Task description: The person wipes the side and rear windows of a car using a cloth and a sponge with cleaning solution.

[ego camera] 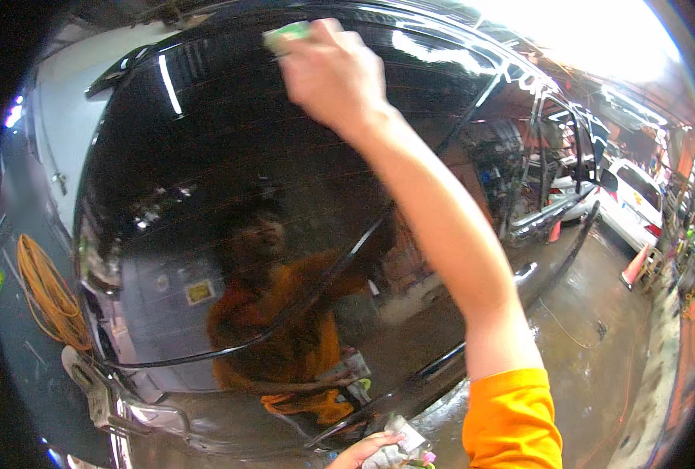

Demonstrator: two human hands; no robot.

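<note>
My right hand [337, 75] grips a small green sponge or pad [288, 36] near the top of the dark rear window glass [206, 146] of a black vehicle. It looks slightly blurred, and the pad appears to be against the glass. At the bottom edge my left hand [366, 450] holds a clear bottle [409, 437] with a white label, partly cut off by the frame. Greyish material, perhaps a cloth, and a bit of pink show beside the bottle. The glossy glass mirrors a person in an orange shirt.
An orange coiled hose or cable [51, 293] hangs at the left, near a metal fixture [98, 393]. On the right are a white car [631, 196], an orange traffic cone [635, 267] and a wet floor [581, 352] crossed by a thin cord.
</note>
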